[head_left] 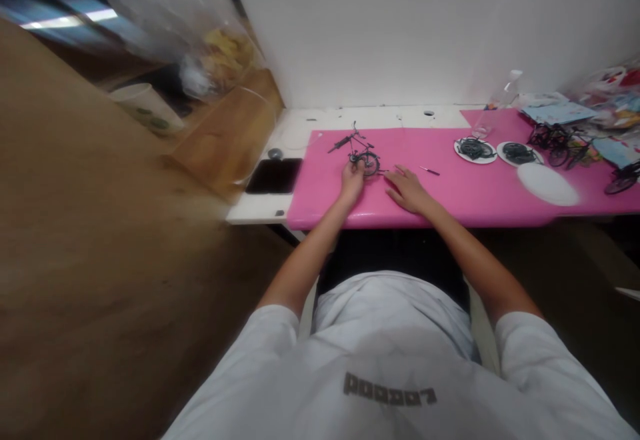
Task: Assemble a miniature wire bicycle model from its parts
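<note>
My left hand [353,181] is closed on a small black model bicycle [369,163] near its wheel, over the pink cover [345,211]. The bicycle's handlebar end points away from me. To the right, my right hand [406,188] lies spread on the cover, its fingertips beside a thin dark part [381,172] that sticks out by the wheel. I see nothing held in it. A small dark screwdriver [430,171] rests on the cover to the right of that hand.
Two white plates [475,159] [520,163] hold black parts, beside a white oval lid or plate [548,184]. More model bicycles [560,147] stand at the right. A clear bottle [495,110] is behind the plates. A black tablet [274,176] lies left.
</note>
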The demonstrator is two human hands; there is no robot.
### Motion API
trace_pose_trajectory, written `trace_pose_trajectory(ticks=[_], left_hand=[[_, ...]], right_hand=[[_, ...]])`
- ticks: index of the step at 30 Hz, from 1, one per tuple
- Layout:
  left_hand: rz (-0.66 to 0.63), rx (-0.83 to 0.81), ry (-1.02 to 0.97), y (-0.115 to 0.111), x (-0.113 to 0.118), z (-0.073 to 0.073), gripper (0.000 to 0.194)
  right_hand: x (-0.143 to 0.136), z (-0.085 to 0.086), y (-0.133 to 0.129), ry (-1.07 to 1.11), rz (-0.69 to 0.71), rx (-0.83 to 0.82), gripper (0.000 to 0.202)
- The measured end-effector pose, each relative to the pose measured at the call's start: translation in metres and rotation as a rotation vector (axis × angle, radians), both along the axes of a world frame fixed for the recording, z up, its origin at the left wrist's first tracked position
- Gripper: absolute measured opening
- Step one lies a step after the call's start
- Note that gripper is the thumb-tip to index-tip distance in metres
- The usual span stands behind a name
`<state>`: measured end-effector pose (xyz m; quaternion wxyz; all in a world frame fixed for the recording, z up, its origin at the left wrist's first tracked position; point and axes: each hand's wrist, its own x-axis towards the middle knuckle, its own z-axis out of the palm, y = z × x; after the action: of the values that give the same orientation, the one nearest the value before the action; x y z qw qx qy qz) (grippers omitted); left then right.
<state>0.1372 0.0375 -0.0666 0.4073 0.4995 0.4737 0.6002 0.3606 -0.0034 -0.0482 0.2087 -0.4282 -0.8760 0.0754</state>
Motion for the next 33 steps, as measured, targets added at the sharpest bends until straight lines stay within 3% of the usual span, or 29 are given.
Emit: trace_pose_trajectory(ticks=[5,10,17,25,33], left_hand=[[-0.005,-0.016,-0.123,0.000,0.000,0.000,0.039],[-0.064,0.027,-0.272,0.004,-0.001,-0.008,0.045],[-0.104,0.088,-0.275,0.013,-0.003,-0.021,0.050],[-0.079,0.063,-0.195,0.011,-0.003,-0.021,0.047],[-0.079,0.077,-0.200,0.012,-0.002,-0.022,0.048]], right_hand=[[0.000,-0.002,0.002,0.057,0.056,0.022,0.040],[0.001,-0.008,0.007,0.059,0.029,0.040,0.046],[0.004,-0.017,0.016,0.068,0.054,0.009,0.041],[0.005,-0.016,0.017,0.210,0.160,-0.010,0.029],[-0.002,-0.007,0.003,0.161,0.081,0.048,0.034]])
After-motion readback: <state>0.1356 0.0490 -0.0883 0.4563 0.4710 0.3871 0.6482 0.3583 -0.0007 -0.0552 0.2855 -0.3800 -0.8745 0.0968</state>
